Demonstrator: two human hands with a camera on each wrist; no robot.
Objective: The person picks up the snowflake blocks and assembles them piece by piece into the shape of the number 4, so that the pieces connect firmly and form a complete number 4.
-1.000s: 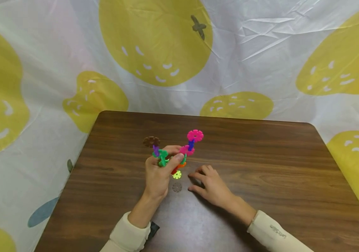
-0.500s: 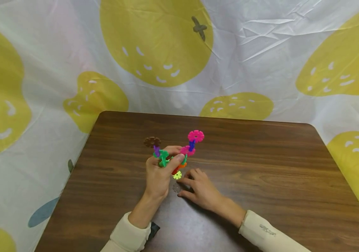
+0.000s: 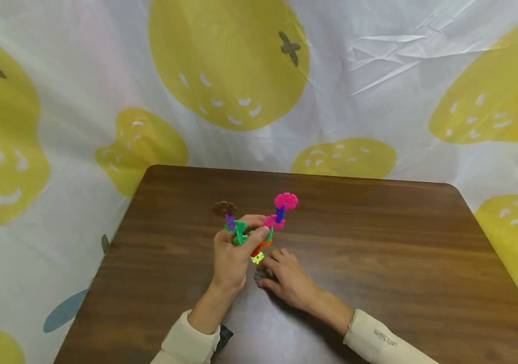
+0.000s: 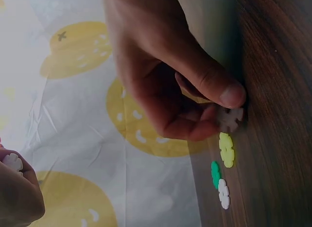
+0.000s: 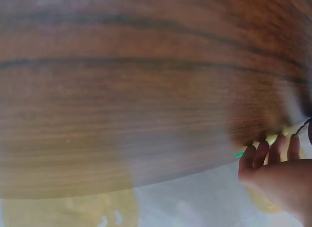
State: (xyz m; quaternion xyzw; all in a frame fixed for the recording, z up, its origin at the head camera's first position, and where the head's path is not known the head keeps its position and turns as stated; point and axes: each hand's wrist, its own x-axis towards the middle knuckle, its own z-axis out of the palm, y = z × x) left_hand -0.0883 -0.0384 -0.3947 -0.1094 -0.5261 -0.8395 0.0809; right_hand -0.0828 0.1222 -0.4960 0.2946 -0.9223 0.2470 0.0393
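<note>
Now left hand (image 3: 232, 258) grips multicoloured disc model (image 3: 239, 234); at that hand's four o'clock, right hand (image 3: 289, 281) pinches grey disc (image 3: 258, 276) (yellow disc (image 3: 257, 258) at twelve!).

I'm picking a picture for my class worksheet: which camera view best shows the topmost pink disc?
The head view: the topmost pink disc shows clear of the left hand, its notched face uncovered. The left wrist view gives at most an unclear pinkish speck at its edge; the right wrist view shows none of it.
</note>
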